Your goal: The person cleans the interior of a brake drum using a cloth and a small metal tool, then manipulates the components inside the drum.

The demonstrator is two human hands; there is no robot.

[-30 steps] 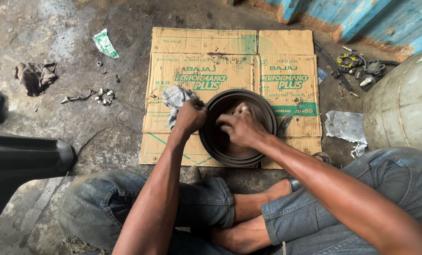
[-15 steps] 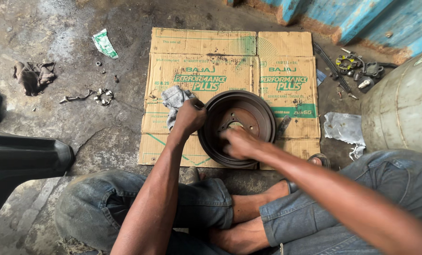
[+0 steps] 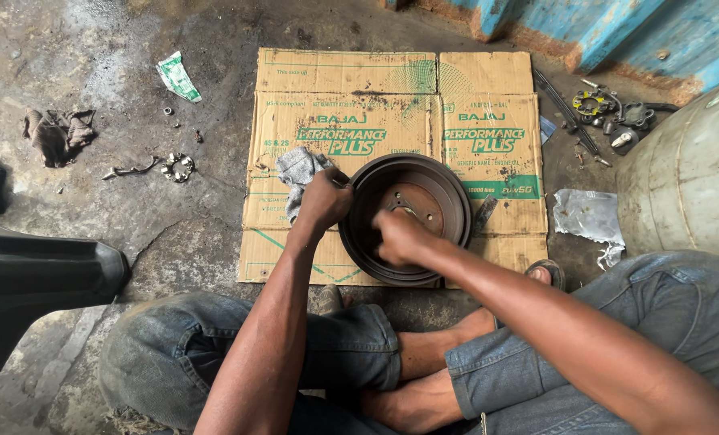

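Left hand (image 3: 324, 200) fingers clenched on brake drum (image 3: 448, 201) rim, right hand (image 3: 398, 238) inside drum, finger state indiscernible, flattened cardboard (image 3: 343, 89) beneath

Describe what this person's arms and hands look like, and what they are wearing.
Both arms are bare from the shoulder end of the view to the fingers: no sleeves, no gloves, no watch. The left hand and right hand are lean, with slim forearms. In this slightly blurred frame no ring can be made out on either hand. Below them, worn, dusty blue jeans cover the crossed legs, and the feet are bare.
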